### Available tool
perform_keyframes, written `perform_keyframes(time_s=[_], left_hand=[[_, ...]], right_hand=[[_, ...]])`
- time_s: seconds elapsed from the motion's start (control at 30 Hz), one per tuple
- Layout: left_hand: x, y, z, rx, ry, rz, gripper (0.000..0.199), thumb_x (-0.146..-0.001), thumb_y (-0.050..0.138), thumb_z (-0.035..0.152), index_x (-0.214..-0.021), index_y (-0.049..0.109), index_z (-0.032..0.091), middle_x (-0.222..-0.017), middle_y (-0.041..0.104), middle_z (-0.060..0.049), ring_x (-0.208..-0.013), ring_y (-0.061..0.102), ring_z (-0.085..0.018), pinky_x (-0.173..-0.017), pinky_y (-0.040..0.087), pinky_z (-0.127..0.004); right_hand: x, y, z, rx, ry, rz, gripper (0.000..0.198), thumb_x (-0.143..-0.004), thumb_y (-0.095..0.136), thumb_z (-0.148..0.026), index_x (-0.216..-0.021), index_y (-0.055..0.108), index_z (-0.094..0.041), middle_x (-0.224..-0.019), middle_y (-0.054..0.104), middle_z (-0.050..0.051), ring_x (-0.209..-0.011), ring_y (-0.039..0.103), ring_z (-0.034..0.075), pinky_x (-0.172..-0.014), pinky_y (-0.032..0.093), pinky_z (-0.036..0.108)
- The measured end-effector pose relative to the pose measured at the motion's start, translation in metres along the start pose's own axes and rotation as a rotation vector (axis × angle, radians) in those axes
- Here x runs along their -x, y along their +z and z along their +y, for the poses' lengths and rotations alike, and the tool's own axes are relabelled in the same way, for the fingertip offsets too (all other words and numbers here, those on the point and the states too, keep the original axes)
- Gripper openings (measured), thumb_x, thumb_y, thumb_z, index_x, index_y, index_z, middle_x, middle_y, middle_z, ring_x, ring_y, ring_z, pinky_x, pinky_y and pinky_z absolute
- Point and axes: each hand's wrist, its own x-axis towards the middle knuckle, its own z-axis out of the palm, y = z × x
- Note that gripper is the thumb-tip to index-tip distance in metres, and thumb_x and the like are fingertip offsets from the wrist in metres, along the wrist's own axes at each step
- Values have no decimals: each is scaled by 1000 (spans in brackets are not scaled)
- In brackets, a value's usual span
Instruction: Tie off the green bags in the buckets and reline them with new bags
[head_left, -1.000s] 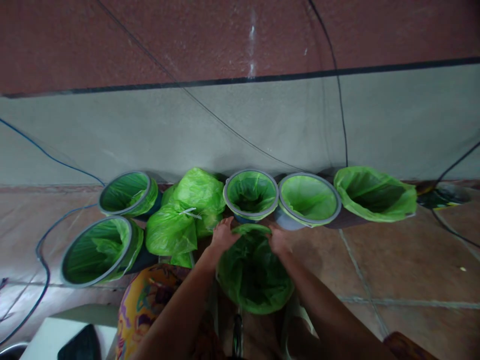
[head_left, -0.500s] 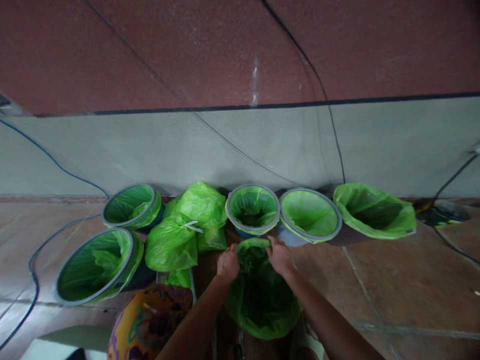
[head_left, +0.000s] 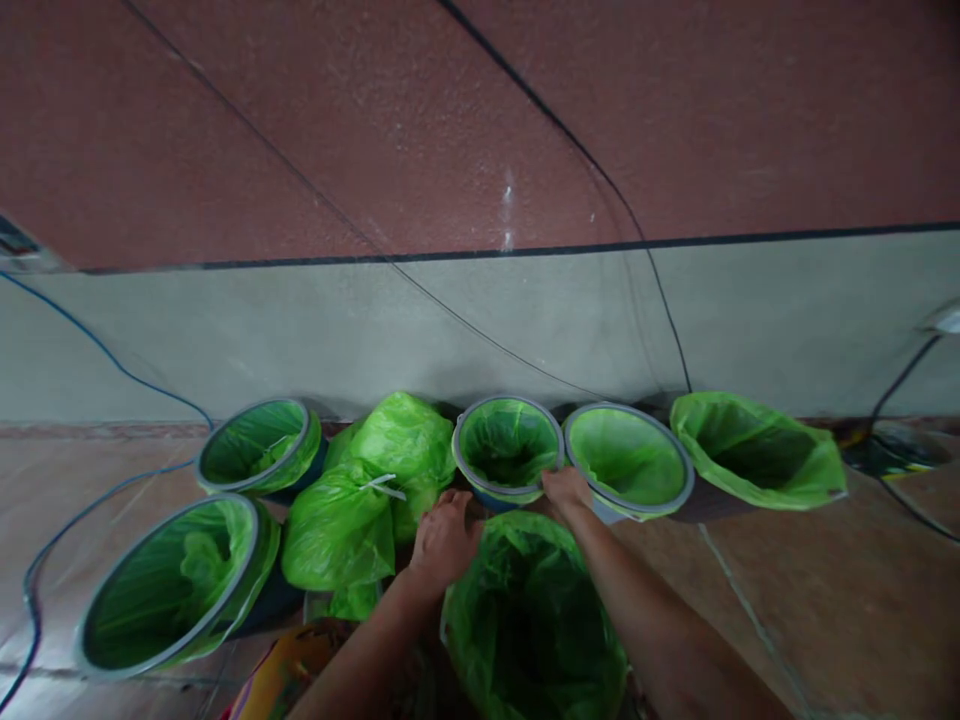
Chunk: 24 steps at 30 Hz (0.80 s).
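Observation:
In front of me stands a bin with a green plastic bag liner (head_left: 540, 600) spread over its mouth and hanging over the rim. My left hand (head_left: 448, 538) is at the far left of that mouth, fingers loosely bent and thumb apart, with nothing visible in it. My right hand (head_left: 568, 492) is just past the far right edge, its fingers stretched toward a small lined bin (head_left: 508, 400); whether it touches that bin I cannot tell. Tied green bags (head_left: 341, 530) with a white tie lie left of my left hand.
More bins with green liners stand along the wall: a grey-rimmed bin (head_left: 628, 455), a bag-covered bin (head_left: 757, 455), and two tilted bins at left, the rear bin (head_left: 259, 445) and front bin (head_left: 172, 580). A blue cable (head_left: 105, 340) and black cables (head_left: 555, 115) run nearby.
Both hands have come off the liner's far edge and moved apart, left hand outward to the left. The bin appears lower and nearer, and the view has tilted up slightly.

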Motion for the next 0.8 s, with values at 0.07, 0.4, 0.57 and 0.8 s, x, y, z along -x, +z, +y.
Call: perform_keyframes(time_s=[0.07,0.4,0.57,0.8], left_hand=[[-1,-12,-6,17,6,37,43,-82,56,28,-123,57,15,-123,63,-14,-116,57,-26,-100,42,-36],[-14,-17,-54,398,-169,97,27,-81,57,25,-102,67,12,-102,72,-11,-91,68,-22,-85,52,-32],[-13,-13,-49,502,-119,141,26,-79,58,26,-96,69,11,-99,73,-10,-95,67,-23,-88,50,-33],[3,-22,-26,408,-120,24,34,-81,55,27,-109,65,11,-105,71,-12,-93,67,-21,-87,49,-31]], right_hand=[[1,-5,0,-14,6,-7,43,-87,44,-42,-81,73,-11,-93,72,20,-86,70,31,-65,53,35],[17,-42,-1,-10,8,-27,49,-88,39,-45,-91,74,-12,-99,72,18,-94,68,29,-71,50,31],[15,-32,-4,-21,21,-30,47,-88,41,-45,-92,74,-11,-101,72,17,-96,68,27,-71,50,28],[3,-2,0,-24,40,-38,44,-89,42,-42,-89,73,-10,-95,71,18,-89,68,27,-69,51,31]])
